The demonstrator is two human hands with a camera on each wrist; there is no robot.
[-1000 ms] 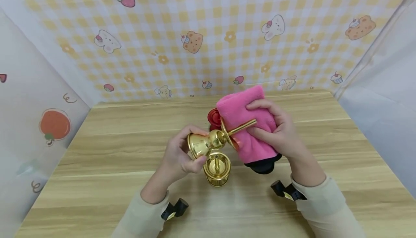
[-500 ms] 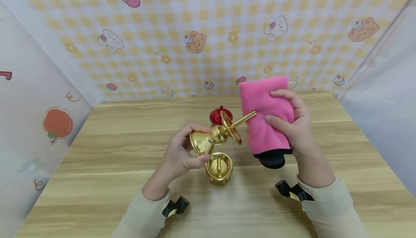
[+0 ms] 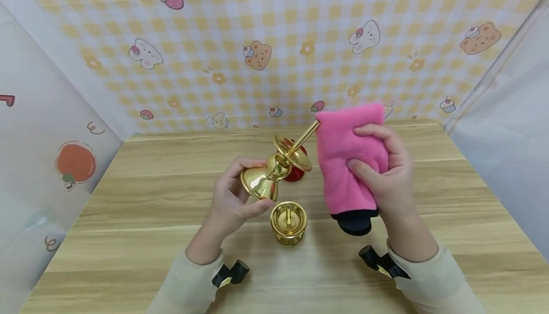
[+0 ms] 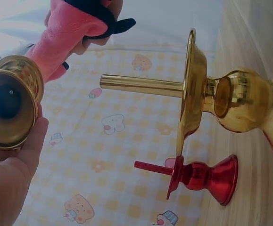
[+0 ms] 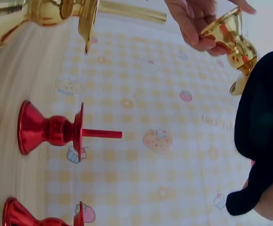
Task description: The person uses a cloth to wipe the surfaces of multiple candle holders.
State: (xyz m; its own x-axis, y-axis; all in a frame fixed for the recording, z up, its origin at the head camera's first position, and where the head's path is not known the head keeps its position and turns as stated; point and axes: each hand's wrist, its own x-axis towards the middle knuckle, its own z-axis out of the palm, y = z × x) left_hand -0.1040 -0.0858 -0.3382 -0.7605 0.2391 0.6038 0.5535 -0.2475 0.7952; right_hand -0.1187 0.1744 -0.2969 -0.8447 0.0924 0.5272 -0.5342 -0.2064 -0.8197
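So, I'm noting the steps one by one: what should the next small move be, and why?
Probably ease the pink cloth onto the dish of the tilted gold holder: the right hand grips the cloth near the spike, while the left hand holds the base, leaving dish and spike uncovered.

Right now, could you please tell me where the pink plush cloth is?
In the head view, the pink plush cloth is right of centre in the right hand, beside the tilted, flared gold candlestick in the left hand.

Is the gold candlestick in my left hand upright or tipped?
Tipped: the left hand holds the gold candlestick with its spike slanted toward the pink cloth.
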